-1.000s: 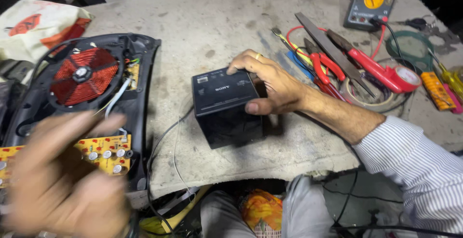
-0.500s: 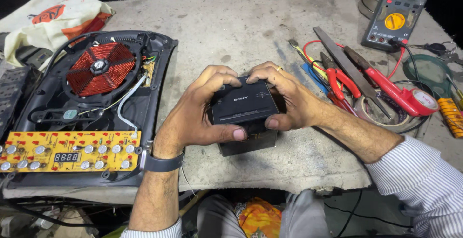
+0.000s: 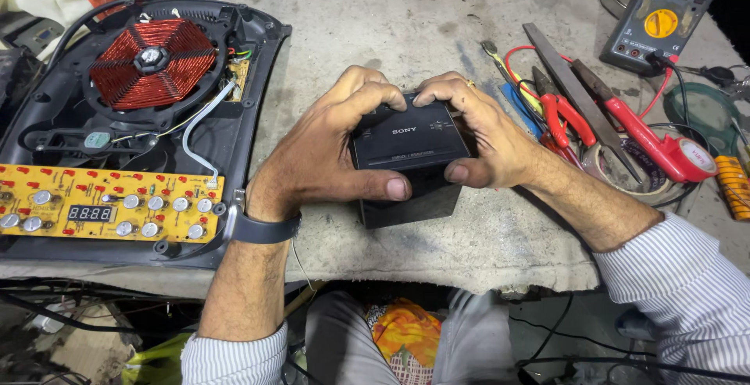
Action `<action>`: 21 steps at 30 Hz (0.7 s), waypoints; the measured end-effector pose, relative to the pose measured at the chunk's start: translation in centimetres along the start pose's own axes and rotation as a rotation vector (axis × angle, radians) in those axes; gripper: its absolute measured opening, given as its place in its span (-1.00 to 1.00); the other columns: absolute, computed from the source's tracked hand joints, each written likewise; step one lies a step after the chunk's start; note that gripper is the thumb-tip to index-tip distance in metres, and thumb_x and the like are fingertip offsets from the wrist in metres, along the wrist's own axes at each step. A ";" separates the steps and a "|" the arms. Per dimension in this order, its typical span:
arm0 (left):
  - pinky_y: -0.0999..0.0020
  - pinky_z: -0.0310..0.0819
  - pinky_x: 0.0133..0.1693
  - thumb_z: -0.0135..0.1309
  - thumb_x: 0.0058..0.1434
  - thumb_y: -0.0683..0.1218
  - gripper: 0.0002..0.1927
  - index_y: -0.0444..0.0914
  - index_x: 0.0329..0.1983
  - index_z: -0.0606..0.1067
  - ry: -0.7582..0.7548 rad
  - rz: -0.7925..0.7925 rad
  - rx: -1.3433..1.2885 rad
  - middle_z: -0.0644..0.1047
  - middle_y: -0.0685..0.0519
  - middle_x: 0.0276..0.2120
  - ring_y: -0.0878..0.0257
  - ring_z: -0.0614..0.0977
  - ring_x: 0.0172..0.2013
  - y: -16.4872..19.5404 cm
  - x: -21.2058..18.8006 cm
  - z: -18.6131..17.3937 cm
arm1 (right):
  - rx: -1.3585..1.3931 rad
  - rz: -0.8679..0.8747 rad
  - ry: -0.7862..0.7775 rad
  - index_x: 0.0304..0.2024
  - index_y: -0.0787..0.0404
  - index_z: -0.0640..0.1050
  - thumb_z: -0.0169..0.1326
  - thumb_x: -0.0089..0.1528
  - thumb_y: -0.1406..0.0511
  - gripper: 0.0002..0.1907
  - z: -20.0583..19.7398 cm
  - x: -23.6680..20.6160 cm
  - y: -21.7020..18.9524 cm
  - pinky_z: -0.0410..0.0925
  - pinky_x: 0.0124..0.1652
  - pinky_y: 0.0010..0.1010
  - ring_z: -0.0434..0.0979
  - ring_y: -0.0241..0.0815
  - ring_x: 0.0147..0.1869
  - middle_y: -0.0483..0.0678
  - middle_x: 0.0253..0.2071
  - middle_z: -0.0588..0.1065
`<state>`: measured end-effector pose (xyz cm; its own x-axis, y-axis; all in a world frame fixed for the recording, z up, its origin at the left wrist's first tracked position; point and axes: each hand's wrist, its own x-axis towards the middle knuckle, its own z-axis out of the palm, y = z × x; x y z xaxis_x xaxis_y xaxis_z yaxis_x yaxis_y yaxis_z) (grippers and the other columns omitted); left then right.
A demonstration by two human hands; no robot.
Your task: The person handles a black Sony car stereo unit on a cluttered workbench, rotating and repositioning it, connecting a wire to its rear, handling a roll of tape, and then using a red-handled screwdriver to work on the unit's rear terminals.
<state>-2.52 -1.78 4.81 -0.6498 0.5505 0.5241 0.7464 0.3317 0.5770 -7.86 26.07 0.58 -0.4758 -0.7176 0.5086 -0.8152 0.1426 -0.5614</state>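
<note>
The black box [image 3: 412, 155] stands on the grey bench [image 3: 375, 18], near its front edge, and both hands grip it. The left hand [image 3: 328, 155] wraps the left side of the box: its fingers curl over the top back edge and its thumb presses along the front face. The right hand [image 3: 476, 131] wraps the right side in the same way, fingers bent over the top and thumb on the front right corner. The two hands are close but do not touch each other.

Left of the box lies an opened cooker [image 3: 47, 127] with a red coil [image 3: 152, 61] and a yellow board [image 3: 109, 205]. Right of the box, just beside the right wrist, lie red pliers [image 3: 566, 115], a flat file [image 3: 566, 73] and a red tool [image 3: 660, 147]. Behind these, well apart from the box, is a multimeter [image 3: 664, 14].
</note>
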 end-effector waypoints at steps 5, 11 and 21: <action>0.18 0.50 0.13 0.43 -0.06 0.31 -0.21 -0.19 0.11 0.47 0.018 0.017 -0.010 0.46 -0.03 0.05 0.04 0.57 0.14 -0.1 -0.3 0.1 | -0.041 -0.009 0.044 0.32 0.18 0.31 0.07 0.17 -0.31 -0.07 0.3 -0.4 0.1 0.34 0.34 -0.17 0.42 -0.03 0.33 0.08 0.28 0.36; 0.18 0.47 0.21 0.39 0.03 0.25 -0.27 -0.21 0.16 0.48 0.100 0.007 -0.059 0.45 -0.05 0.08 0.05 0.55 0.17 -0.2 -0.8 1.0 | 0.008 0.019 0.095 0.28 0.19 0.29 0.11 0.15 -0.36 -0.03 0.8 -0.7 0.3 0.46 0.21 -0.23 0.47 -0.06 0.29 0.11 0.29 0.32; 0.18 0.51 0.16 0.41 -0.08 0.29 -0.19 -0.25 0.13 0.47 0.133 0.016 -0.035 0.47 -0.05 0.06 0.06 0.58 0.13 0.1 -0.7 1.3 | -0.032 -0.008 0.088 0.24 0.18 0.31 0.20 0.10 -0.33 -0.03 0.4 -0.6 0.1 0.54 0.19 -0.24 0.51 -0.04 0.31 0.11 0.28 0.32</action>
<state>-1.77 -1.12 3.69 -0.6533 0.4479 0.6104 0.7525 0.2955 0.5886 -7.47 26.26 -0.04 -0.4951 -0.6562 0.5694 -0.8287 0.1598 -0.5364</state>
